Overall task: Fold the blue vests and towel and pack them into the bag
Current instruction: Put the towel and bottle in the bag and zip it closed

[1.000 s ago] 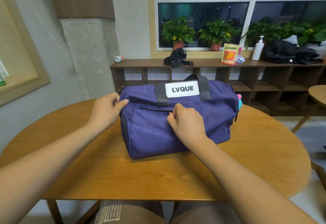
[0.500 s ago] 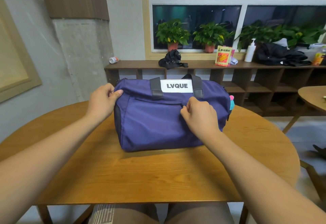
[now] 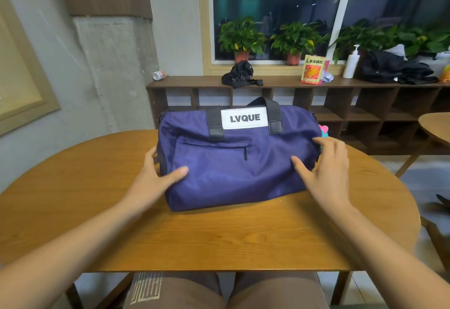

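A dark blue duffel bag [image 3: 233, 169] with black handles and a white LVQUE patch sits zipped on the round wooden table [image 3: 219, 235]. My left hand [image 3: 155, 177] rests with straight fingers against the bag's left end, thumb on its front. My right hand [image 3: 326, 172] lies open with spread fingers on the bag's right front. No vests or towel are in sight. A pink and teal thing [image 3: 324, 130] peeks from behind the bag's right end.
Behind the table runs a low brown shelf unit [image 3: 328, 104] carrying a black pouch [image 3: 239, 74], an orange packet [image 3: 313, 69], a pump bottle [image 3: 351, 63] and black clothing [image 3: 394, 67]. A second round table [image 3: 435, 126] stands at the right.
My right hand let go at the front pocket zip and slid to the bag's right end, opening. My left hand dropped from the top left corner to the bag's lower left side.
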`<control>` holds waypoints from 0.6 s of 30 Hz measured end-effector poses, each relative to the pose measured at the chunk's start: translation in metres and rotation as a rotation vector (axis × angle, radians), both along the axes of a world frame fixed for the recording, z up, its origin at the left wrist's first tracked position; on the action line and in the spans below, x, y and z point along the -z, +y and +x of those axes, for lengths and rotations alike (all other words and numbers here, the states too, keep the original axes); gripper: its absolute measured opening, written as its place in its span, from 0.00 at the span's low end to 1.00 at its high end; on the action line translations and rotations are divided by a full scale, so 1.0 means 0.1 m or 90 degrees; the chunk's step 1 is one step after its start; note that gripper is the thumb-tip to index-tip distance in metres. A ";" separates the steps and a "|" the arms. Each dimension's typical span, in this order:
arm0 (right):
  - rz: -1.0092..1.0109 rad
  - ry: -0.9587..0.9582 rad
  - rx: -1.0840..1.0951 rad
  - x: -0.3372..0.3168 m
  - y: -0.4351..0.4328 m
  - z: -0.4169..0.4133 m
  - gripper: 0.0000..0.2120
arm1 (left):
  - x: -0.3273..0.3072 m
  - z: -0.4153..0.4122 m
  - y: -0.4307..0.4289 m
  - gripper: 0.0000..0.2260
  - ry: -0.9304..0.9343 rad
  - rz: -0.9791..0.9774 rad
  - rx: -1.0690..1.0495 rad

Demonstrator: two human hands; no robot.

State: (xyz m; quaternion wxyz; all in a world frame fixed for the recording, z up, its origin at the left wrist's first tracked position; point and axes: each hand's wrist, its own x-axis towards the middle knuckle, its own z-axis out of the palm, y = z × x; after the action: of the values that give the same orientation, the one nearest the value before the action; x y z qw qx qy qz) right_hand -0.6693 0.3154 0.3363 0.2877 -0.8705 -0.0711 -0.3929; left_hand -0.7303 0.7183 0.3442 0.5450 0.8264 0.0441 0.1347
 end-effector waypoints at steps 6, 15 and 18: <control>0.233 0.220 -0.052 0.44 -0.01 -0.06 0.38 | 0.36 -0.04 -0.04 0.61 0.031 0.119 0.027; 0.147 0.273 -0.109 0.52 0.29 0.41 0.31 | 0.40 0.51 0.12 0.46 -0.016 0.139 -0.015; 0.136 0.302 -0.124 0.53 0.38 0.59 0.35 | 0.41 0.76 0.22 0.45 -0.008 0.131 -0.038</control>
State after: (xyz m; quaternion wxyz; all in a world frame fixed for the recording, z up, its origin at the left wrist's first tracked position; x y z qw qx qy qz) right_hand -0.6105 0.3536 0.2832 0.4229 -0.8920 -0.0435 -0.1537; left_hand -0.6539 0.7402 0.3031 0.4530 0.8756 0.0512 0.1597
